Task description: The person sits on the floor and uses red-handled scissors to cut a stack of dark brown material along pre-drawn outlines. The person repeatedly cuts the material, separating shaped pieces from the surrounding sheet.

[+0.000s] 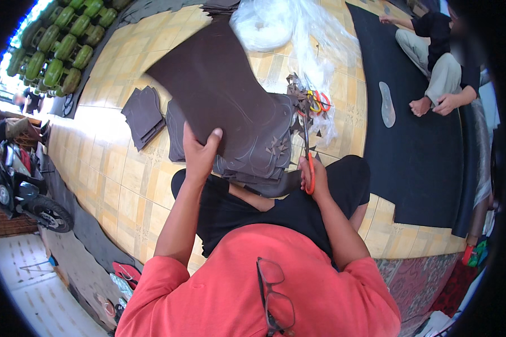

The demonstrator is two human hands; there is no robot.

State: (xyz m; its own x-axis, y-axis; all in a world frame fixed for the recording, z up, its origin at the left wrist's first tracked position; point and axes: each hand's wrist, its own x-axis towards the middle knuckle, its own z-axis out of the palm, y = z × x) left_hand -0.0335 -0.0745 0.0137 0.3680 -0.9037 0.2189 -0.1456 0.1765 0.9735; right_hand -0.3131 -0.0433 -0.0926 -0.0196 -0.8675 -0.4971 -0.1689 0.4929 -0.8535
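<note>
**Mid-cut on the brown sheet**

So, you've got the brown sheet (219, 84) held up over your lap, angled away toward the tile floor (123, 174), its lower edge resting on the stack (253, 157) of traced pieces with outlines drawn on them. Your left hand (199, 151) pinches the sheet's near edge, thumb on top, fingers wrapped under: a firm clamp on the sheet. Your right hand (315, 177) is closed through the orange handles of the scissors (308, 163), blades pointing up along the stack's right side; I can't tell how far the blades are spread.

My read: you're cutting shapes out along the traced lines, partway through. Next move likely calls for feeding the sheet into the blades with the left hand and steering along the line, keeping the thumb out of the cut path.

Around you: offcuts (298, 92) and a second pair of scissors (319, 102) just beyond the stack, a cut pile (144, 115) to the left, clear plastic (287, 28) further out. Another person (438, 67) sits on the black mat (421, 157) at right, well apart.
</note>
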